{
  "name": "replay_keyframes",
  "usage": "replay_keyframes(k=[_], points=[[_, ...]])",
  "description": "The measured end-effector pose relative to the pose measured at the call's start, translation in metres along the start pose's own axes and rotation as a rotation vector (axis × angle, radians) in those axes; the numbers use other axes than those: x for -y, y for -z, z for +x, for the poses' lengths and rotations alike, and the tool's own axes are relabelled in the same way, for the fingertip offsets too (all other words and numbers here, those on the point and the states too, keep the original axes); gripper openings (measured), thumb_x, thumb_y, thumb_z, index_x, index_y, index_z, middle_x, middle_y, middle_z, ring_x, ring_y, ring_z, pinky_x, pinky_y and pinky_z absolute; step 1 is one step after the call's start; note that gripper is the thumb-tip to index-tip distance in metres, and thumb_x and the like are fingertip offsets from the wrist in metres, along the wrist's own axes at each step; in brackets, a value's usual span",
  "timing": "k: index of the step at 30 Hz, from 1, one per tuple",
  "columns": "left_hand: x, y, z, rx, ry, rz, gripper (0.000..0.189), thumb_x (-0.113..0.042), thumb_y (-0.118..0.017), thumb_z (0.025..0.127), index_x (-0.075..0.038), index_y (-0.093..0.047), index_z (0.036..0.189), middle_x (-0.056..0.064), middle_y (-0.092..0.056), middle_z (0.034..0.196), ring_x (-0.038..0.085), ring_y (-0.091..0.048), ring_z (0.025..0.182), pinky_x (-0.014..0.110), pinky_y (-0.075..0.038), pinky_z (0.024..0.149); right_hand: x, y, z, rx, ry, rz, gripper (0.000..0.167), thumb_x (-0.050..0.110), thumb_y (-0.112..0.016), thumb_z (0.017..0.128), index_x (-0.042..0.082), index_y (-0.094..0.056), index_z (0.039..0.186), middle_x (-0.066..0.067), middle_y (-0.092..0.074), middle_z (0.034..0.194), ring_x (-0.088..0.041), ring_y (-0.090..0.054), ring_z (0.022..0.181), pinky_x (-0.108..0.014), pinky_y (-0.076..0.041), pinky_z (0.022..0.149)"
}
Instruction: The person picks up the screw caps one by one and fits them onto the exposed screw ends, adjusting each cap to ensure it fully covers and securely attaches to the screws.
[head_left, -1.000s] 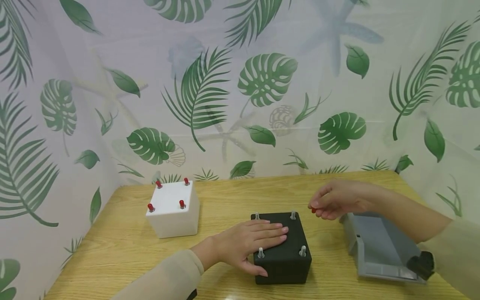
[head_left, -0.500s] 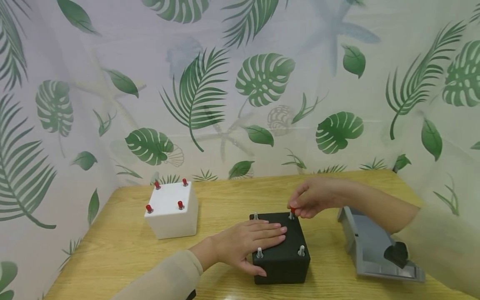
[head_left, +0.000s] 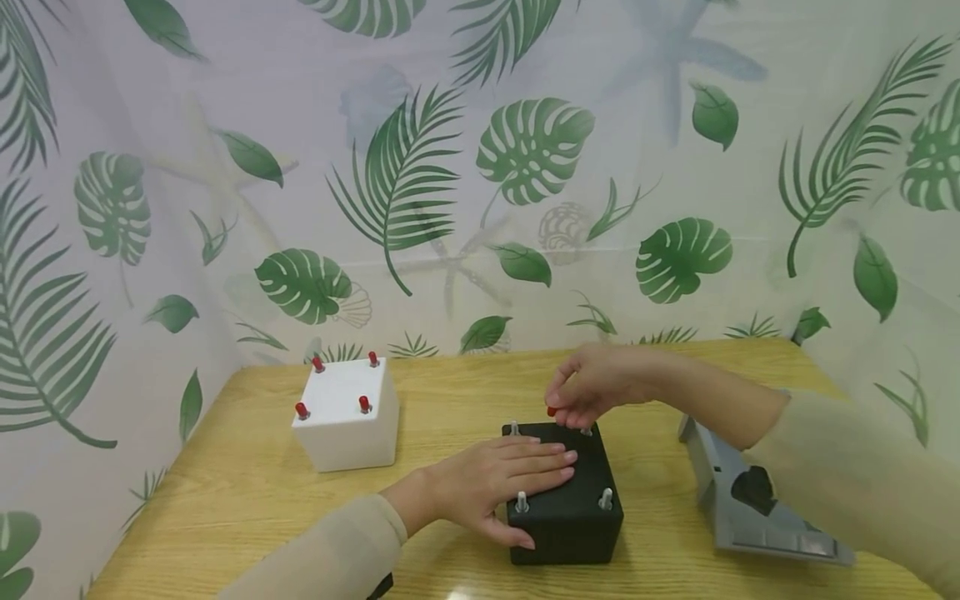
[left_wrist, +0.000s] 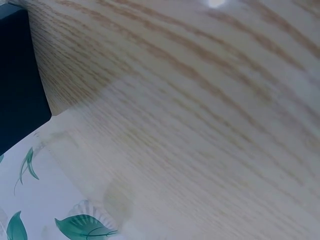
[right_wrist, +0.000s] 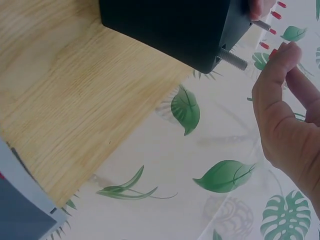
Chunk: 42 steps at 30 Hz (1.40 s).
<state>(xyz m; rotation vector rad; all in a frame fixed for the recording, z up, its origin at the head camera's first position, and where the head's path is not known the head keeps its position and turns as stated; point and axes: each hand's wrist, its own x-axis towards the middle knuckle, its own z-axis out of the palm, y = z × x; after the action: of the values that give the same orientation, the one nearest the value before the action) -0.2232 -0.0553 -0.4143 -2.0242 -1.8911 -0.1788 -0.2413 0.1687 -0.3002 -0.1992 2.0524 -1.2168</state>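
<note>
Right of centre on the surface (head_left: 450, 400), toward its near side, stands a black box (head_left: 566, 542) with a metal bolt (head_left: 606, 498) upright at each top corner. The left hand (head_left: 501, 487) reaches over the box's left edge, fingers straight and flat on its top between the near and far bolts, thumb by the near-left corner. Over the far edge, between the two far bolts, the right hand (head_left: 588, 383) pinches a small red cap (head_left: 552, 411); its fingers partly hide the far-right bolt.

Bare wood grain runs between the black box and a white box (head_left: 352, 446), which sits well apart at the far left, near the far edge, four red caps on its top. A narrower strip separates the black box from a grey tray (head_left: 712, 492) on the right, largely covered by the right sleeve (head_left: 847, 492). A leaf-printed cloth (head_left: 450, 167) rises along the far edge and both sides.
</note>
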Motion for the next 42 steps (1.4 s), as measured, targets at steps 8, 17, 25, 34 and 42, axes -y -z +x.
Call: replay_keyframes(k=[8, 17, 25, 34, 42], points=[[0.001, 0.001, 0.002, -0.011, -0.018, -0.008, 0.086, -0.054, -0.07, 0.077, 0.0, -0.044, 0.139, 0.012, -0.042, 0.146, 0.02, -0.033, 0.139, 0.028, -0.021, 0.115, 0.007, -0.009, 0.011, -0.001, 0.01, 0.003, 0.01, 0.004, -0.057, 0.091, -0.004, -0.062, 0.096, -0.007, -0.066, 0.074, -0.011, -0.064, 0.062, -0.023, -0.055, 0.062], [0.001, 0.003, 0.002, -0.026, -0.028, -0.004, 0.086, -0.053, -0.071, 0.077, 0.001, -0.045, 0.138, 0.013, -0.043, 0.145, 0.02, -0.034, 0.138, 0.028, -0.022, 0.115, 0.014, -0.015, 0.022, 0.061, 0.034, -0.005, 0.01, 0.004, -0.057, 0.092, -0.003, -0.061, 0.098, -0.005, -0.064, 0.072, -0.01, -0.062, 0.063, -0.022, -0.053, 0.063], [0.002, 0.006, 0.003, -0.024, -0.026, -0.015, 0.085, -0.052, -0.071, 0.077, 0.001, -0.045, 0.138, 0.013, -0.042, 0.146, 0.021, -0.033, 0.139, 0.029, -0.022, 0.115, 0.021, -0.016, 0.031, 0.121, 0.047, -0.015, 0.01, 0.004, -0.058, 0.091, -0.003, -0.063, 0.096, -0.005, -0.063, 0.073, -0.011, -0.06, 0.063, -0.022, -0.052, 0.062], [0.004, 0.005, 0.003, -0.02, -0.014, -0.048, 0.086, -0.053, -0.07, 0.077, 0.0, -0.045, 0.139, 0.013, -0.043, 0.146, 0.019, -0.032, 0.14, 0.028, -0.022, 0.115, 0.023, -0.015, 0.036, 0.168, 0.036, -0.03, 0.01, 0.001, -0.059, 0.09, -0.005, -0.063, 0.096, -0.005, -0.063, 0.07, -0.01, -0.058, 0.058, -0.021, -0.051, 0.059], [0.005, 0.006, 0.003, -0.026, -0.011, -0.055, 0.086, -0.054, -0.071, 0.076, 0.0, -0.045, 0.138, 0.013, -0.043, 0.145, 0.02, -0.033, 0.139, 0.028, -0.022, 0.115, 0.025, -0.012, 0.042, 0.221, 0.038, -0.084, 0.009, 0.001, -0.061, 0.089, -0.003, -0.064, 0.096, -0.004, -0.063, 0.072, -0.01, -0.059, 0.06, -0.021, -0.052, 0.06]])
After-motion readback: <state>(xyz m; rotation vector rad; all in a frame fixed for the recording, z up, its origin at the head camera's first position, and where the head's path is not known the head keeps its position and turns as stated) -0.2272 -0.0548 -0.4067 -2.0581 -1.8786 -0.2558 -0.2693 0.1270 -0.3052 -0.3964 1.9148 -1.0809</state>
